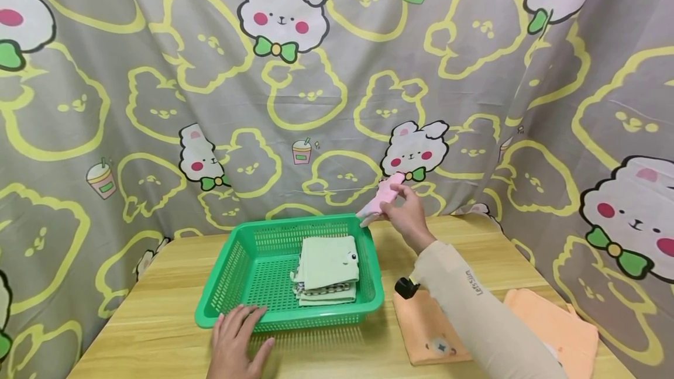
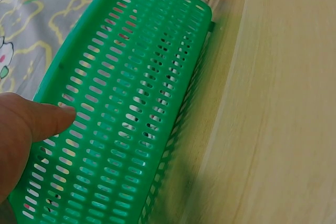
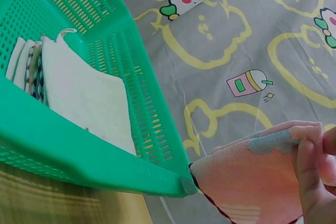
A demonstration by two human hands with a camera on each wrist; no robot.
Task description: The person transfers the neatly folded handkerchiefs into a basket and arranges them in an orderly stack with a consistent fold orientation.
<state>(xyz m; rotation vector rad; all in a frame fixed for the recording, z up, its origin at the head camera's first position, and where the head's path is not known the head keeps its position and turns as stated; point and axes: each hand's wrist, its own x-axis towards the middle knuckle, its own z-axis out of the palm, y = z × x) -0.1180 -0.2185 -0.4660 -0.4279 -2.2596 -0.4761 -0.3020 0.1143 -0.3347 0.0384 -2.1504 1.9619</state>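
The right hand (image 1: 408, 219) pinches a pink cloth (image 1: 386, 195) by the far right corner of the basket (image 1: 295, 220); the left hand (image 1: 237, 338) rests loosely at its near rim. Drooping, the cloth could snag there.

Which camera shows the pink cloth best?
The right wrist view: the pink cloth looks biggest there, with its blue patch showing, pinched by the right hand. The head view shows it smaller, by the green basket. In the left wrist view, I can't make it out.
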